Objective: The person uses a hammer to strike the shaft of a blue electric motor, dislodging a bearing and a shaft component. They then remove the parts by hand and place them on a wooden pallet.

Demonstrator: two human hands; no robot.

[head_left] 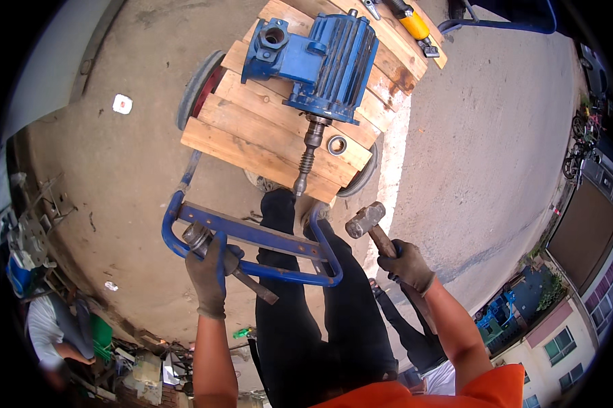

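Observation:
My left hand [213,272], gloved, is closed beside the blue cart handle [252,234]. A thick round metal piece [197,236] sticks out above its fingers and a flat steel bar [257,287] below; my hand hides whether they are joined. In my gloved right hand [408,264] is a hammer [365,220], gripped by its wooden handle with the head raised. Ahead of both hands, a blue electric motor [337,64] lies on the cart's wooden planks [242,132]. Its stepped shaft [308,155] points toward me, and a bearing ring [336,145] lies beside it.
A yellow and black power tool [414,24] lies at the planks' far right. The cart has wheels, one [201,88] showing at left. Scrap [147,370] and a seated person [55,330] are at lower left. Another person's legs [405,319] are behind me at right.

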